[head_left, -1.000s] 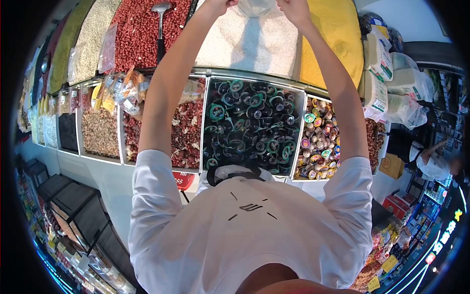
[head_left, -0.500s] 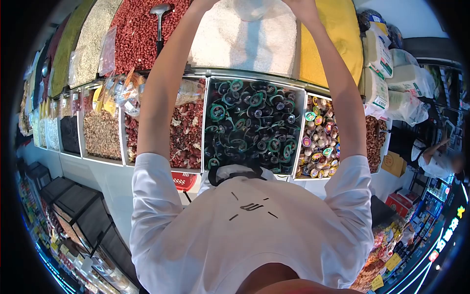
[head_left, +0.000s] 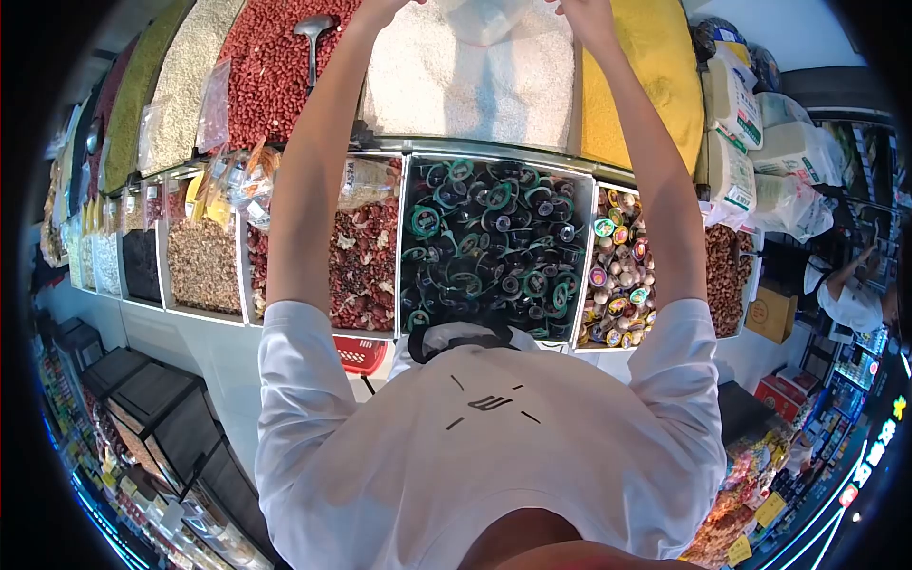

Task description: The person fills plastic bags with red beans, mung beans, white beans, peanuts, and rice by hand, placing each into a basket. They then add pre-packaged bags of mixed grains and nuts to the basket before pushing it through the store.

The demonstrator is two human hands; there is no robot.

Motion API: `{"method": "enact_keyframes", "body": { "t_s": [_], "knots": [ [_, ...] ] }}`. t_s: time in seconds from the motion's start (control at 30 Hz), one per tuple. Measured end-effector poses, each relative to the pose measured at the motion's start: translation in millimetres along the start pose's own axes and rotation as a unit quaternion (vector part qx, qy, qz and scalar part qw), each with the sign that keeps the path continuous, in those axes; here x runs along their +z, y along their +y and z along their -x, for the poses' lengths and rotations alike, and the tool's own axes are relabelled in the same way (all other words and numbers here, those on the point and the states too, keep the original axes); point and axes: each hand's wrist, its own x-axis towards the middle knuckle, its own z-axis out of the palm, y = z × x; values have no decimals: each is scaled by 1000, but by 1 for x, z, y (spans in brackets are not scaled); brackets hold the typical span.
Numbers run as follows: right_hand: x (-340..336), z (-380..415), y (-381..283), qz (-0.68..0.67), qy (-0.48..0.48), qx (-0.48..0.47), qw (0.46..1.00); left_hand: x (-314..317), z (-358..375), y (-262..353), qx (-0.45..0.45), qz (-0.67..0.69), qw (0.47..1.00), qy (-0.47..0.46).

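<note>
A clear plastic bag (head_left: 486,21) hangs over the heap of white rice-like grain (head_left: 408,95), its upper part cut off by the top of the view. On the bag's left is my left hand (head_left: 384,8), fingers curled inward toward it. My right hand (head_left: 585,13) is on the other side, its bent fingertips also turned to the bag. Both hands are partly out of frame, and the bag seems held between them. Red beans or peanuts (head_left: 261,66) with a metal ladle (head_left: 312,43) lie to the left, and yellow grain (head_left: 641,76) to the right.
Below the grain, bins hold dark items in green-rimmed wrappers (head_left: 494,247), small round packaged pieces (head_left: 617,275) and reddish dried goods (head_left: 366,247). White packaged sacks (head_left: 736,114) are stacked at right. Another person (head_left: 850,294) stands farther right. A red basket (head_left: 361,354) is below.
My hands have come slightly lower into view, showing more of the fingers. The plastic bag also sits a little lower. The person at right has moved slightly.
</note>
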Motion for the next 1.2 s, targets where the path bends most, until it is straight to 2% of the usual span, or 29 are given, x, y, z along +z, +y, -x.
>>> {"method": "enact_keyframes", "body": {
  "t_s": [0.1,0.13,0.2,0.3,0.43,0.5,0.63,0.73,0.83,0.9,0.93,1.0,1.03,1.07,1.1,1.13,1.2],
  "knots": [
    [0,18,-37,-14,30,-7,999,-2,3,1,-14,-8,1000,-4],
    [-1,16,-35,-14,30,-7,999,-1,4,3,-15,-10,1000,-6],
    [-3,12,-31,85,-3,-100,991,-1,7,5,-18,-9,1000,-6],
    [-3,12,-37,140,-26,-78,987,0,6,4,-15,-9,1000,-7],
    [2,10,-31,143,-30,-79,986,1,4,-2,2,-15,1000,-9],
    [2,1,-20,184,-17,-140,973,3,1,-7,10,-3,1000,3],
    [-7,-11,-37,151,-1,-153,977,5,-2,-4,64,38,995,61],
    [-7,-8,-50,114,19,-125,985,11,16,26,28,63,992,109],
    [-6,-10,-45,94,20,-185,978,10,19,25,20,73,993,85],
    [-7,0,-54,105,21,-95,990,13,22,29,26,86,992,86],
    [-8,7,-59,106,22,-92,990,15,26,31,29,100,991,83],
    [-9,13,-69,62,22,-22,998,15,25,33,24,117,990,73],
    [-10,14,-68,62,22,-23,998,15,27,39,17,134,989,65],
    [-10,17,-64,30,29,-65,997,15,31,44,17,133,989,65],
    [-10,20,-61,-3,37,-106,994,15,35,50,-28,167,984,57],
    [-11,29,-62,-3,41,-106,994,16,39,57,-72,199,976,47],
    [-14,55,-71,140,48,-168,975,18,48,49,-89,208,974,16]
  ]
}}
